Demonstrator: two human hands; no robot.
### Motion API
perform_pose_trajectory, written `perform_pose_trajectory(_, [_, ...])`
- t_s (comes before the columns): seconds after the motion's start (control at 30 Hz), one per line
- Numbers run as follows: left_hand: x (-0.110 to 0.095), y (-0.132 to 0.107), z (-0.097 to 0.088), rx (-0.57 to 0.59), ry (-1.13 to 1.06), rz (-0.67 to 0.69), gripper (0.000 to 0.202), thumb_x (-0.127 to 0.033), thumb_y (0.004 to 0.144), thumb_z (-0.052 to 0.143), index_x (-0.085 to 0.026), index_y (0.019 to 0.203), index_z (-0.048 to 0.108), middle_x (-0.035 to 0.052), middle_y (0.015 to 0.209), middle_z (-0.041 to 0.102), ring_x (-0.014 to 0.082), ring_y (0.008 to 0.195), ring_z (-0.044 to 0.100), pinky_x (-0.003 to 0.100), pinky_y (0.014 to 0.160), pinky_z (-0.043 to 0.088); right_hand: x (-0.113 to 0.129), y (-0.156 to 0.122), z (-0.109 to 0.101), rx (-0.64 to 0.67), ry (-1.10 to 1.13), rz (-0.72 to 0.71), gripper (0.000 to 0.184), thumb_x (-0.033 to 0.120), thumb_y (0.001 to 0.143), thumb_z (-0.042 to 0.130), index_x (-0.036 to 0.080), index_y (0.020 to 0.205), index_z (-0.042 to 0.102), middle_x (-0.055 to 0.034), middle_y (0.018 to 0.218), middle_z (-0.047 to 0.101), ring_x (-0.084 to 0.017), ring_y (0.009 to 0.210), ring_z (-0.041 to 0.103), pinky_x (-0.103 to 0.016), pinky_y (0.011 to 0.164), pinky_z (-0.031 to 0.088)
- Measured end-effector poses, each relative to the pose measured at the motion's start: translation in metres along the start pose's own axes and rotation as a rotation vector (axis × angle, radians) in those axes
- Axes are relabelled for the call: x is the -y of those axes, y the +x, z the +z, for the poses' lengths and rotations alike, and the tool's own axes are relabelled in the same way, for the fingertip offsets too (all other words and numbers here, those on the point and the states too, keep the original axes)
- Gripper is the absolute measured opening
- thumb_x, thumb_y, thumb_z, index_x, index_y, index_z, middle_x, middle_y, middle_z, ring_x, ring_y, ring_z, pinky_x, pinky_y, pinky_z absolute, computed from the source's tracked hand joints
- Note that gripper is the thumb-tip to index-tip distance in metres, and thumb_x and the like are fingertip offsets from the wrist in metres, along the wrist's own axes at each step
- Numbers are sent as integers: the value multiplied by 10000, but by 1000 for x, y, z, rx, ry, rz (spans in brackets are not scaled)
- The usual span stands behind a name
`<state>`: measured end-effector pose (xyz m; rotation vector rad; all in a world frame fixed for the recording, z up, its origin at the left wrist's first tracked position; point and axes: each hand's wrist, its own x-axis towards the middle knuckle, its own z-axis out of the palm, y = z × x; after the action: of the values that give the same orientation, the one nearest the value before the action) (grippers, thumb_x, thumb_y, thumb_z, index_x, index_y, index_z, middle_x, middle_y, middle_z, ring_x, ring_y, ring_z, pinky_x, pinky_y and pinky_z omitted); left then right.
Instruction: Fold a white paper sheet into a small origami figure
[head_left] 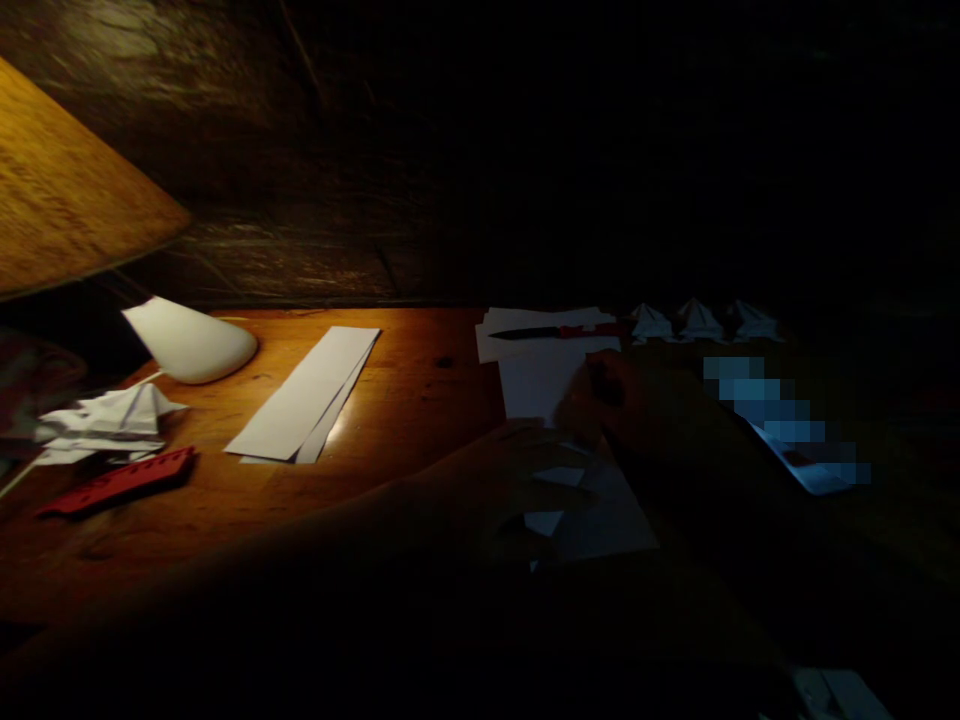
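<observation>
Lower centre of the frame, the left hand (517, 480) and right hand (622, 400) rest on a half-folded sheet (600, 520) on the table (420, 400) — too dark to tell whether they pinch it. Three folded pieces (697, 322) at upper right look finished — blank sheets (536, 385) remain.

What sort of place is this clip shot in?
Probably a dim home desk used for paper folding: a lampshade over the wooden tabletop, loose paper strips, and folded paper figures.

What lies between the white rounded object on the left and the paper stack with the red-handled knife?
In the head view, long white paper strips lie slanted on the wooden table there; the rest is bare wood.
</observation>
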<state>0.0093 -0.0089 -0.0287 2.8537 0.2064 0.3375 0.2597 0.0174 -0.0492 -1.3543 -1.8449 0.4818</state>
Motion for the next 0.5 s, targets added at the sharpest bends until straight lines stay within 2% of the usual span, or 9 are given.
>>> perform_pose_trajectory(0.13, [-2,2,-5,90,33,-30,546,-489,966,651,-293,1470,580,101,1628,451,342,1545,342,603,1274,241,0,-2,5,-29,-42,-51,256,314,820,689,257,1065,638,-65,931,727,-272,808,695,-410,708,560])
perform_pose_trajectory(0.3, [-2,2,-6,94,46,10,586,-555,995,592,-272,1506,552,133,1621,449,352,1537,348,610,1273,212,3,-4,9,-45,-113,-138,271,270,856,671,234,1121,632,-91,1052,700,-287,926,670,-440,803,550])
perform_pose_trajectory(0.5, [-2,1,-3,77,83,-5,655,-596,948,641,-273,1510,547,143,1565,492,409,1490,375,608,1230,307,20,-9,5,122,-169,-294,227,142,924,603,242,1113,679,-61,1084,662,-225,953,652,-364,805,534])
